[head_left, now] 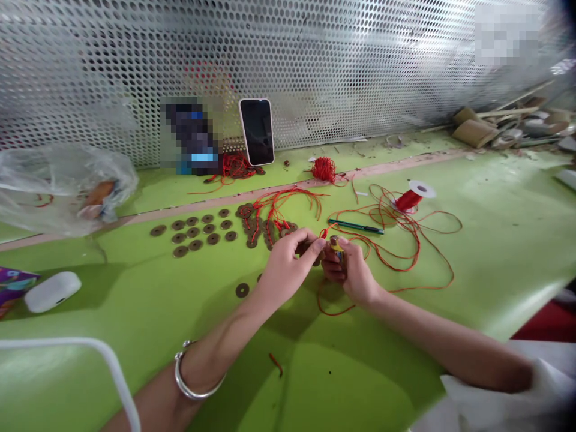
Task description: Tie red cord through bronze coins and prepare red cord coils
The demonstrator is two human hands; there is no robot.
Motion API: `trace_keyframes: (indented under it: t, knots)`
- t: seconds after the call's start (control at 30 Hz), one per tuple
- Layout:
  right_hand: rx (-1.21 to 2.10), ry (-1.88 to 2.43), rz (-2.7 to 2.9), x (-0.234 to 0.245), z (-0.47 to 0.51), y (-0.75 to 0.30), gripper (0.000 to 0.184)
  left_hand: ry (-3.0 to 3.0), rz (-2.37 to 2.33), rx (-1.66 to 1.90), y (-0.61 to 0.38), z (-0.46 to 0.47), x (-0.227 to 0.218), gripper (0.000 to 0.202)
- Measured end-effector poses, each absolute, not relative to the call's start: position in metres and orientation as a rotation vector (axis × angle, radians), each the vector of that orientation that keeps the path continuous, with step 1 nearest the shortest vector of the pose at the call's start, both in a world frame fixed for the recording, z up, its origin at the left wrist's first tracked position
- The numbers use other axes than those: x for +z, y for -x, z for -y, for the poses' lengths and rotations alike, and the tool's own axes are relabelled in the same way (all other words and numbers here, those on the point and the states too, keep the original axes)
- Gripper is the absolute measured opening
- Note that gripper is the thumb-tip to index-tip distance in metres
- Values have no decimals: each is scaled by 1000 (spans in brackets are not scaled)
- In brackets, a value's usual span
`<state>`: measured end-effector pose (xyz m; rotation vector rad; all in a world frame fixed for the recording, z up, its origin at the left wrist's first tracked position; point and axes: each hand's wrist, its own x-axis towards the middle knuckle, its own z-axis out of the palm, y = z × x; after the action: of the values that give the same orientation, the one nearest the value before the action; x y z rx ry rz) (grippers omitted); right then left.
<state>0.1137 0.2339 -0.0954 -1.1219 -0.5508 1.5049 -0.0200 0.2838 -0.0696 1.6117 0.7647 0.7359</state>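
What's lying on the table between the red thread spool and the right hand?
In the head view, a green pen and loops of loose red thread lie between the spool and the right hand.

A green table (135, 336) stands against a perforated metal wall panel (315, 66), brightly lit.
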Motion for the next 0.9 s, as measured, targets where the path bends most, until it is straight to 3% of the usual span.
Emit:
trace_keyframes:
  t: [0.9]
  knots:
    - [1483,1142,593,-100,-232,-113,30,-1579,-773,734,20,-288,-65,24]
